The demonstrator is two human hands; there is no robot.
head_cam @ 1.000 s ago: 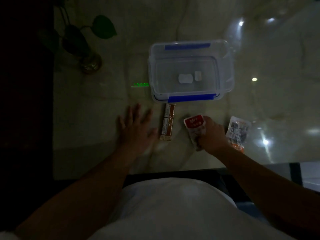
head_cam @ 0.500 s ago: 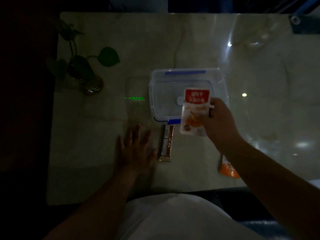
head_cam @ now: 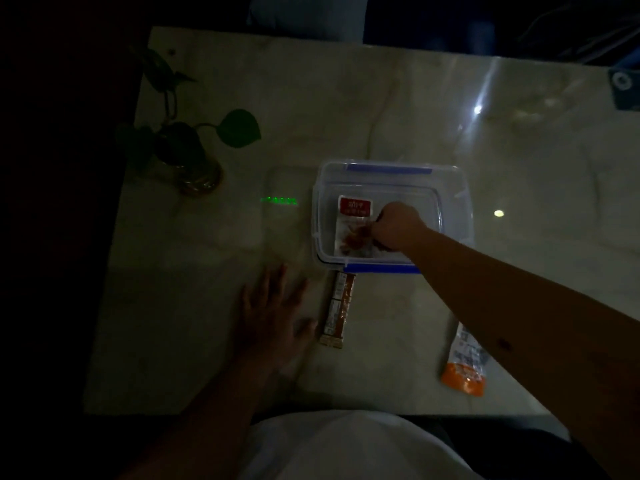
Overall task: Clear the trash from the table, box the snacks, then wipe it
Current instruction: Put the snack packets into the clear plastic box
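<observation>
Dim scene, one pale marble table (head_cam: pixel 346 98). Far left: one potted plant with green leaves in a round glass pot (head_cam: pixel 194 168). One row of small green lights (head_cam: pixel 279 200) beside it. One left hand (head_cam: pixel 273 313) flat on the table, fingers spread, holding nothing. Just right of it, one long brown snack bar wrapper (head_cam: pixel 337 308) lying flat. One clear plastic box with blue clips (head_cam: pixel 391 169), open. Inside it, one red-topped white snack packet (head_cam: pixel 351 225), gripped by the right hand (head_cam: pixel 396 226), fingers curled on its edge. Near the front edge, one orange-bottomed white snack pouch (head_cam: pixel 464 370), partly under the forearm.

Glossy marble table (head_cam: pixel 346 109), clear plastic box (head_cam: pixel 457 199)
</observation>
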